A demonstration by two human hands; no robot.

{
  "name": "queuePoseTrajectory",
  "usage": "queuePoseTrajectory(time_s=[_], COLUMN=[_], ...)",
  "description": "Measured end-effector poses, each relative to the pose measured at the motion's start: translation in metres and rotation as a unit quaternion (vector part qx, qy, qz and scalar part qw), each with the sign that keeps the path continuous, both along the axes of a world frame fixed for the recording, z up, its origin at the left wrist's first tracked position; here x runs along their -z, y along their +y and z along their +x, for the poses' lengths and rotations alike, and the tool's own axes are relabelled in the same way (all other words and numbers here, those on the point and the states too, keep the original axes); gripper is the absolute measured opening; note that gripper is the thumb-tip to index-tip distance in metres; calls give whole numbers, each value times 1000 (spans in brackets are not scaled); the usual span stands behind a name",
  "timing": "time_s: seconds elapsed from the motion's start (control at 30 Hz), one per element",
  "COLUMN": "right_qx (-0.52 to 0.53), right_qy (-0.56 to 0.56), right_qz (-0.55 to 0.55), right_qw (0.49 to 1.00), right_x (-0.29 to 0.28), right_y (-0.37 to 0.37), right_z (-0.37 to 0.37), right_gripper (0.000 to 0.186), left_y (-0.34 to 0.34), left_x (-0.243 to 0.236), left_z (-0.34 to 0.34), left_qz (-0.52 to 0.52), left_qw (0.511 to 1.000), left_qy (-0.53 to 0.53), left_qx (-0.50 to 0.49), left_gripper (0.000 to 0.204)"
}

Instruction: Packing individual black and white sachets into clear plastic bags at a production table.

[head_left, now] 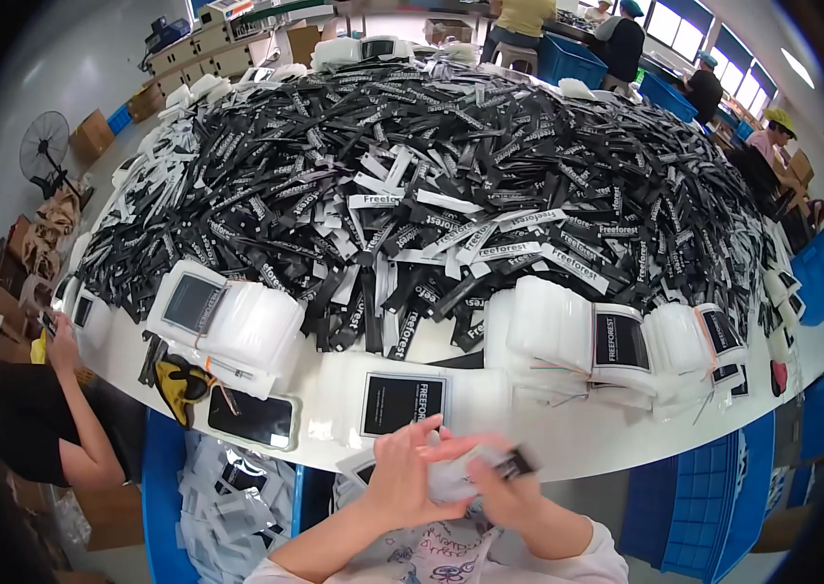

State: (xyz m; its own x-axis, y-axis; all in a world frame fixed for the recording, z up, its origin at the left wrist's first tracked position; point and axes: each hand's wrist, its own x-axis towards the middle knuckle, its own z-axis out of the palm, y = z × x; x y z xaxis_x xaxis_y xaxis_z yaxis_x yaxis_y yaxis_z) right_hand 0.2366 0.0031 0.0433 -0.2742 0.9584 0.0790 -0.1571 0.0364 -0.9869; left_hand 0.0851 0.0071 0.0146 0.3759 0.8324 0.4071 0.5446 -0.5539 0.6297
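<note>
Near the bottom centre my left hand (402, 472) and my right hand (509, 501) are closed on a small translucent white pouch (456, 475) with a dark end, which is slightly blurred. Just beyond them lies a white pad of bags (475, 394) with a black label (402, 404). To its left are a dark phone (251, 420), a yellow-and-black item (181, 384) and a banded bundle of white bags (256, 326). More banded bundles (558, 331) sit on the right. A large heap of black and white printed strips (460, 146) covers the table behind them.
The white table (553, 443) curves across the view. Blue bins stand below left (164, 487) and right (699, 506). A person (32, 419) at the left holds a small dark item. Co-workers (519, 24) work at the back. A fan (47, 146) and cartons (92, 136) stand left.
</note>
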Motion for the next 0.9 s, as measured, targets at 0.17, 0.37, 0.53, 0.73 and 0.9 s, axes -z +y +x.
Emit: queuePoseTrajectory(time_s=[0.17, 0.37, 0.53, 0.73, 0.9], right_qx=[-67, 22, 78, -100, -91], right_qy=[-74, -70, -328, -346, -306], right_qz=[119, 114, 389, 334, 285], right_qw=[988, 991, 857, 871, 904], right_x=[-15, -3, -2, 6, 2], right_y=[12, 2, -4, 8, 13], right_z=[3, -4, 11, 16, 17], right_gripper=[33, 49, 40, 16, 12], left_y=[-3, 1, 1, 1, 5], left_x=[4, -6, -1, -14, -23], left_z=[-3, -7, -15, -21, -34], left_qz=[32, -38, 18, 54, -241], left_qw=[998, 994, 995, 992, 960], left_qy=[-27, -87, -75, 45, -130], left_qx=[50, 60, 59, 109, 54], left_gripper=[87, 111, 112, 103, 94])
